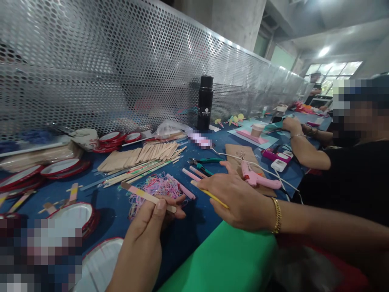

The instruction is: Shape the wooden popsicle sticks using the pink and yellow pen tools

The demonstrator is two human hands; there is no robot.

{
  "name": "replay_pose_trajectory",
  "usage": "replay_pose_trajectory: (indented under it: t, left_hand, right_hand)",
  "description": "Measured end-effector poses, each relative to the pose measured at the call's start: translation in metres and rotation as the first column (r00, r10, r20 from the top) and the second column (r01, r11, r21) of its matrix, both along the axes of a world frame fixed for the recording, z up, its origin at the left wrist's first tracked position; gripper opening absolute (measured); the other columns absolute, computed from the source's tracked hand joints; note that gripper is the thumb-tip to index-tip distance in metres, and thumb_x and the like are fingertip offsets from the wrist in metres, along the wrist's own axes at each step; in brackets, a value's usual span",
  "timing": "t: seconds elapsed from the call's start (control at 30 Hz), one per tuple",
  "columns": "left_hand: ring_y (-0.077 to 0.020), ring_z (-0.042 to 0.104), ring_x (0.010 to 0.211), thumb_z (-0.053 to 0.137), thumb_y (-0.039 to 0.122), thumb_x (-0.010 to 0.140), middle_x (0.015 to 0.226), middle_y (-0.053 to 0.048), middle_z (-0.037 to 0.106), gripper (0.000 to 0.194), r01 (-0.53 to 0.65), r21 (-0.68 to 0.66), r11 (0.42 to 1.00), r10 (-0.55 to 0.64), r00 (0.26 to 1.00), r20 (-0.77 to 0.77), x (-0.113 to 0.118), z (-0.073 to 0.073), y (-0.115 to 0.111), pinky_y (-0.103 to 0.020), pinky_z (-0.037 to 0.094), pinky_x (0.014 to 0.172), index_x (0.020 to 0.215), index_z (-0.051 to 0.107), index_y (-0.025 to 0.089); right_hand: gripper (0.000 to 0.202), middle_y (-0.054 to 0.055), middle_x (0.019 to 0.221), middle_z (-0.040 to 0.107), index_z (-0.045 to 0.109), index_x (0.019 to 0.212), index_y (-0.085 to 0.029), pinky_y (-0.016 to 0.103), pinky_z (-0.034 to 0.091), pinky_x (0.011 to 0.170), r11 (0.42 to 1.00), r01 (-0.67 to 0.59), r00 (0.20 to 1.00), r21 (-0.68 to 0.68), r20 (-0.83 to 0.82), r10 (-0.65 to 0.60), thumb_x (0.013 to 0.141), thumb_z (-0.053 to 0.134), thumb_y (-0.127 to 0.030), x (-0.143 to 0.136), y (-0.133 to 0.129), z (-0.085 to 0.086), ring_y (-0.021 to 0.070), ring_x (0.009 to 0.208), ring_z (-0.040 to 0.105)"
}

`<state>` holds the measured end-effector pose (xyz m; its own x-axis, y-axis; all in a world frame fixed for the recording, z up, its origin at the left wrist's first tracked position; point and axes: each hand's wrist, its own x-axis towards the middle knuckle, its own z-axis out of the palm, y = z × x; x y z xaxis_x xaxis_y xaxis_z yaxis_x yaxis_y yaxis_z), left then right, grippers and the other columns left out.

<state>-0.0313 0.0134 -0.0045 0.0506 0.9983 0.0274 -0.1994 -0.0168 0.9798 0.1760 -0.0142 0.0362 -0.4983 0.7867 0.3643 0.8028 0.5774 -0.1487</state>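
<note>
My left hand (148,227) pinches a flat wooden stick (144,195) painted brown, pink and yellow at its far end. Under that end lies a tangle of colourful thin loops (158,186). My right hand (240,198), with a gold bracelet at the wrist, is over the table, its fingers curled around a thin yellow stick (215,198) with a pale tip. Just beyond its fingers are pink sticks (193,174) and green-handled pliers (206,162). A pink glue gun (258,177) rests on cardboard (235,153) behind my right hand.
Wooden sticks (139,156) are piled left of centre. Red-rimmed round tins (73,215) fill the left side. A black bottle (205,105) stands by the perforated metal screen (146,61). Green material (225,259) lies at the near edge. A person's hand (293,125) works at the right.
</note>
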Motion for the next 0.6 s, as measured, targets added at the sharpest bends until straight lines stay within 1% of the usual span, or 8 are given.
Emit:
replay_pose_trajectory:
  t: [0.1, 0.13, 0.2, 0.27, 0.33, 0.4, 0.5, 0.6]
  left_hand:
    - [-0.0268, 0.072, 0.094, 0.065, 0.051, 0.081, 0.059, -0.003, 0.071, 0.029, 0.009, 0.000, 1.000, -0.009, 1.000, 0.018, 0.000, -0.002, 0.000, -0.033, 0.055, 0.080, 0.079, 0.062, 0.022]
    - [-0.0269, 0.072, 0.094, 0.065, 0.052, 0.080, 0.060, -0.003, 0.071, 0.029, 0.007, -0.006, 1.000, -0.006, 1.000, 0.023, 0.000, -0.002, 0.000, -0.032, 0.055, 0.079, 0.080, 0.062, 0.022]
    - [-0.0274, 0.072, 0.094, 0.066, 0.054, 0.080, 0.060, -0.003, 0.071, 0.031, -0.005, -0.009, 1.000, 0.005, 1.000, 0.026, 0.000, -0.001, -0.002, -0.032, 0.055, 0.077, 0.079, 0.062, 0.023]
    - [-0.0279, 0.073, 0.092, 0.065, 0.056, 0.080, 0.058, -0.003, 0.070, 0.032, -0.017, -0.011, 1.000, 0.017, 1.000, 0.023, 0.002, -0.001, -0.002, -0.032, 0.056, 0.075, 0.077, 0.062, 0.024]
    - [-0.0279, 0.073, 0.089, 0.065, 0.056, 0.080, 0.057, -0.002, 0.070, 0.032, -0.024, -0.013, 1.000, 0.024, 0.999, 0.034, 0.003, 0.000, -0.003, -0.033, 0.056, 0.074, 0.076, 0.062, 0.024]
    - [-0.0273, 0.073, 0.087, 0.066, 0.057, 0.079, 0.056, -0.002, 0.070, 0.033, -0.029, -0.007, 1.000, 0.030, 0.998, 0.055, 0.004, 0.000, -0.003, -0.032, 0.057, 0.073, 0.076, 0.062, 0.024]
    - [-0.0261, 0.074, 0.086, 0.068, 0.056, 0.078, 0.058, -0.003, 0.071, 0.034, -0.029, 0.006, 1.000, 0.029, 0.996, 0.080, 0.004, 0.002, -0.004, -0.029, 0.057, 0.070, 0.077, 0.062, 0.023]
    - [-0.0249, 0.074, 0.083, 0.070, 0.054, 0.077, 0.058, -0.003, 0.070, 0.034, -0.007, -0.010, 1.000, 0.007, 0.997, 0.078, 0.002, 0.005, -0.004, -0.027, 0.056, 0.066, 0.076, 0.062, 0.021]
  right_hand:
    - [0.036, 0.010, 0.111, 0.069, 0.056, 0.125, -0.017, 0.060, 0.011, 0.114, 0.999, 0.032, 0.992, 0.022, 0.118, -0.035, 0.091, 0.047, -0.015, -0.003, 0.017, -0.001, 0.0239, 0.105, 0.060]
    - [0.034, 0.010, 0.110, 0.069, 0.057, 0.124, -0.016, 0.061, 0.010, 0.114, 0.999, 0.025, 0.988, 0.031, 0.153, -0.030, 0.091, 0.048, -0.018, -0.004, 0.022, -0.002, 0.0249, 0.105, 0.059]
    - [0.039, 0.013, 0.111, 0.068, 0.057, 0.124, -0.015, 0.063, 0.008, 0.113, 0.999, 0.003, 0.977, 0.041, 0.211, -0.012, 0.089, 0.056, -0.031, -0.005, 0.029, -0.003, 0.0280, 0.107, 0.057]
    - [0.051, 0.015, 0.115, 0.066, 0.059, 0.124, -0.014, 0.065, 0.007, 0.112, 0.999, -0.026, 0.970, 0.032, 0.241, 0.017, 0.084, 0.062, -0.045, -0.004, 0.032, -0.003, 0.0309, 0.110, 0.055]
    - [0.057, 0.015, 0.118, 0.065, 0.061, 0.123, -0.015, 0.065, 0.007, 0.111, 0.999, -0.051, 0.968, 0.014, 0.245, 0.046, 0.081, 0.064, -0.053, -0.003, 0.034, -0.002, 0.0319, 0.112, 0.054]
    - [0.054, 0.014, 0.118, 0.065, 0.062, 0.121, -0.017, 0.065, 0.008, 0.111, 0.998, -0.068, 0.970, 0.002, 0.234, 0.066, 0.083, 0.061, -0.054, -0.001, 0.035, -0.001, 0.0312, 0.112, 0.053]
    - [0.046, 0.012, 0.117, 0.065, 0.063, 0.120, -0.018, 0.061, 0.010, 0.110, 0.998, -0.059, 0.979, 0.027, 0.197, 0.052, 0.088, 0.056, -0.050, -0.002, 0.037, -0.001, 0.0289, 0.110, 0.053]
    - [0.037, 0.010, 0.105, 0.067, 0.067, 0.110, -0.017, 0.052, 0.021, 0.104, 0.997, -0.001, 0.988, 0.082, 0.154, -0.012, 0.091, 0.052, -0.046, -0.008, 0.043, -0.003, 0.0259, 0.103, 0.055]
